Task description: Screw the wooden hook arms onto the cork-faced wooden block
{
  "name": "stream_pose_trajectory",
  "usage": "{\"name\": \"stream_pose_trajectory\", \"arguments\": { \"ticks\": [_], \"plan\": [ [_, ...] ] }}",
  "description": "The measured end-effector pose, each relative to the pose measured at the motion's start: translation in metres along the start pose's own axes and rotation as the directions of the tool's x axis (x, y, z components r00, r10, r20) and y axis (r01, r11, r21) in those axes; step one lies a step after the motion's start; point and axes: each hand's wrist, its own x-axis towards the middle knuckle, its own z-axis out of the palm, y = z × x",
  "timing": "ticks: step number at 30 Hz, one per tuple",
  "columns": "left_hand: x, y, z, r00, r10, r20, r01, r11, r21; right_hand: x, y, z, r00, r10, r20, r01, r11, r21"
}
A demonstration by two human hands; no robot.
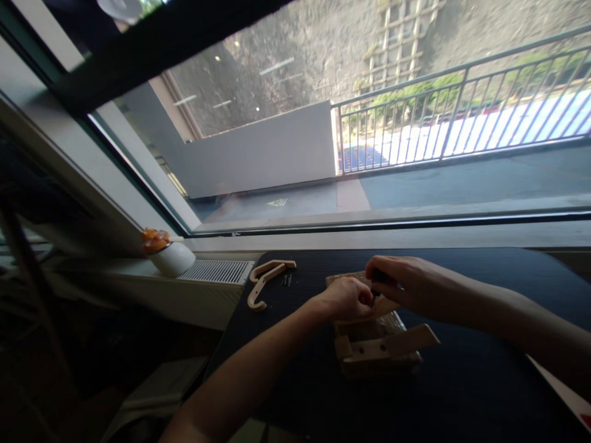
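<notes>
My right hand (392, 278) is closed around the dark handle of a screwdriver (379, 278), its shaft pointing down. Right beside the tool's tip, the fingers of my left hand (347, 298) are pinched together; what lies between them is hidden. Beneath both hands is a pale wooden hook (386, 305), partly covered by the fingers. It lies across a brown board (364, 333) with a shiny surface, like clear wrap. Nearer to me, a second wooden hook (390, 346) with two dark holes rests on the same board, its end jutting out to the right.
Two loose wooden hooks (264, 288) and several small screws (287, 280) lie at the left of the dark table (314, 381). A white pot (173, 258) with an orange top stands on the radiator ledge (217, 271). A large window (258, 166) rises behind the table.
</notes>
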Motion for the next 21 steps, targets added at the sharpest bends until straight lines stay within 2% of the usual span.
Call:
{"name": "stream_pose_trajectory", "arguments": {
  "ticks": [10,16,21],
  "plan": [
    [0.0025,0.0009,0.0005,1.000,0.002,0.008,-0.002,1.000,0.025,-0.0010,0.0033,0.0022,1.000,0.001,-0.025,-0.001,1.000,-0.004],
    [0.0033,-0.0016,0.0015,0.999,0.045,-0.011,-0.045,0.999,0.010,-0.0031,0.0052,0.0029,0.999,0.010,-0.042,-0.009,1.000,0.008],
    [0.0021,0.0007,0.0031,1.000,0.015,-0.007,-0.015,1.000,0.026,-0.0025,0.0011,0.0024,0.999,0.003,-0.033,-0.003,1.000,-0.005]
  ]
}}
